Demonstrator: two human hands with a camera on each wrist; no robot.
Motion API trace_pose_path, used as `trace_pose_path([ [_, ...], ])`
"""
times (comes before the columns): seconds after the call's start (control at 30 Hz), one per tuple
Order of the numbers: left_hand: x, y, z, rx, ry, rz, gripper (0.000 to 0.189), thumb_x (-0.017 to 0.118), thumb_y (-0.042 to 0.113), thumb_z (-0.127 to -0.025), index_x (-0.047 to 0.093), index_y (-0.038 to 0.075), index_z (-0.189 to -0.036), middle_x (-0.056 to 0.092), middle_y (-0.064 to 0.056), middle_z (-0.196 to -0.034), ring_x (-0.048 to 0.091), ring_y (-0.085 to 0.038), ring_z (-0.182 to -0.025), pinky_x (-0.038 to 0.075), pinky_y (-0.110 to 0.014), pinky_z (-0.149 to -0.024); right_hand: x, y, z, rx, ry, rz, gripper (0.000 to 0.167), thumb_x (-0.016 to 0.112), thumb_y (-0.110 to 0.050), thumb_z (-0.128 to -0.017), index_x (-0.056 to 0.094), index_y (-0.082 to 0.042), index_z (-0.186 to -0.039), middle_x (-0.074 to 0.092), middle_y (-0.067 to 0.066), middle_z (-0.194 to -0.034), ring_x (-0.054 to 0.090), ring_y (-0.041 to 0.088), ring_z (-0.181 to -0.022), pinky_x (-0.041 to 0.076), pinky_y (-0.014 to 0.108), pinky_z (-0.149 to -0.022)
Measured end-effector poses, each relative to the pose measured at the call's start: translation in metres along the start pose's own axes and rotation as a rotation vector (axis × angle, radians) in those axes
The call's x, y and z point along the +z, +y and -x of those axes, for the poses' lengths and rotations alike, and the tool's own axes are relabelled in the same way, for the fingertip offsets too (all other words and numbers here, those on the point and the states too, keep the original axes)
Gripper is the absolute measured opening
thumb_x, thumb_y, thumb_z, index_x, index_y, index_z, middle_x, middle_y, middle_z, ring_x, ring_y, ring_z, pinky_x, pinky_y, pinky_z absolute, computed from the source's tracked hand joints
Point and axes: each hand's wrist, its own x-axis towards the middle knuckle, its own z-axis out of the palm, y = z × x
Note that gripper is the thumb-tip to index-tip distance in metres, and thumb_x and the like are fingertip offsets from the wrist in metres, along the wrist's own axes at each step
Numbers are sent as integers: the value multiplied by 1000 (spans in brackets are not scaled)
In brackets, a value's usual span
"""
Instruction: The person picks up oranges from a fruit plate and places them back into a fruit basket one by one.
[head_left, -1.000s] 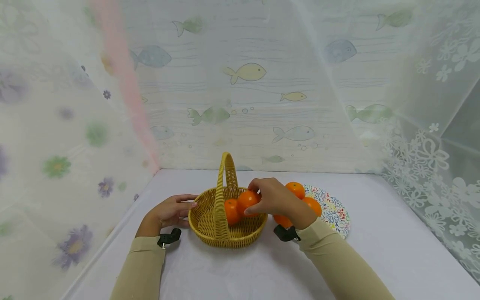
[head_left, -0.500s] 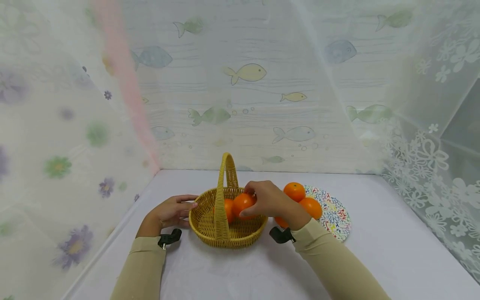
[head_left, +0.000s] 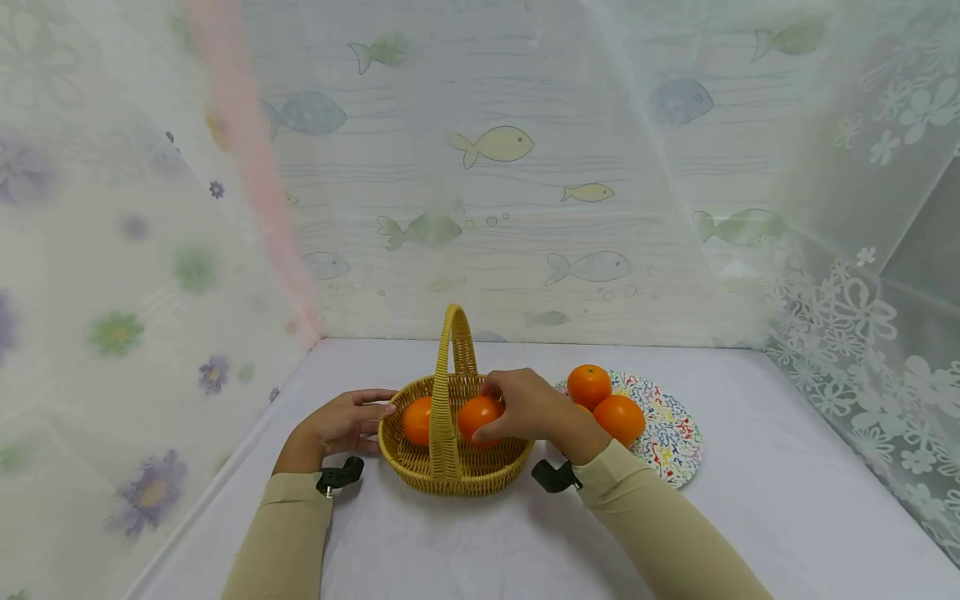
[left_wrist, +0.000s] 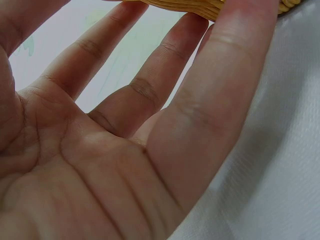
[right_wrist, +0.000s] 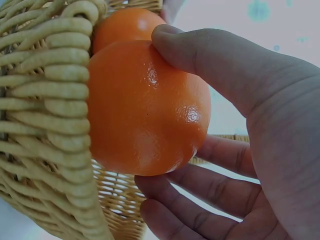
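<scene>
Right hand (head_left: 531, 408) gripping a mandarin (head_left: 478, 419) between thumb and opposed fingers, presumably for control, in the three-o'clock half of the wicker basket (head_left: 472, 483); left hand (head_left: 337, 423), fingers loosely extended, touching its nine-o'clock wall, apparently as a brace; second mandarin (head_left: 416, 422) beyond the handle (head_left: 442, 408); held mandarin round, glossy, finely dimpled.

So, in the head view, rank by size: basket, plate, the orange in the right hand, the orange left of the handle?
1. Basket
2. Plate, partly covered
3. Orange in the right hand, orange left of the handle: alike, both partly hidden, unranked
</scene>
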Motion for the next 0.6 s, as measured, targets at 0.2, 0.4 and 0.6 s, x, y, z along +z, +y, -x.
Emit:
trace_pose_path([
  [0.2, 0, 1, 0, -4, 7, -3, 61, 71, 27, -100, 47, 7, -153, 71, -7, -124, 72, -26, -106, 61, -52, -88, 6, 0, -3, -16, 3, 4, 53, 91, -45, -76, 68, -17, -114, 72, -6, -108, 63, 11, -93, 55, 29, -84],
  [0.4, 1, 1, 1, 0, 3, -2, 61, 70, 26, -100, 47, 6, -153, 71, -7, -125, 71, -26, -108, 61, -53, -88, 12, 2, -5, -10, -9, 18, 54, 91, -48, -75, 68, -18, -114, 72, -6, -109, 63, 11, -94, 55, 28, -84],
  [0.6, 1, 0, 0, -2, 3, 3, 60, 70, 26, -100, 48, 7, -152, 70, -7, -128, 71, -26, -111, 61, -53, -89, 16, 2, -7, -10, -12, 42, 56, 92, -50, -74, 69, -18, -114, 72, -6, -109, 63, 10, -94, 55, 28, -84],
])
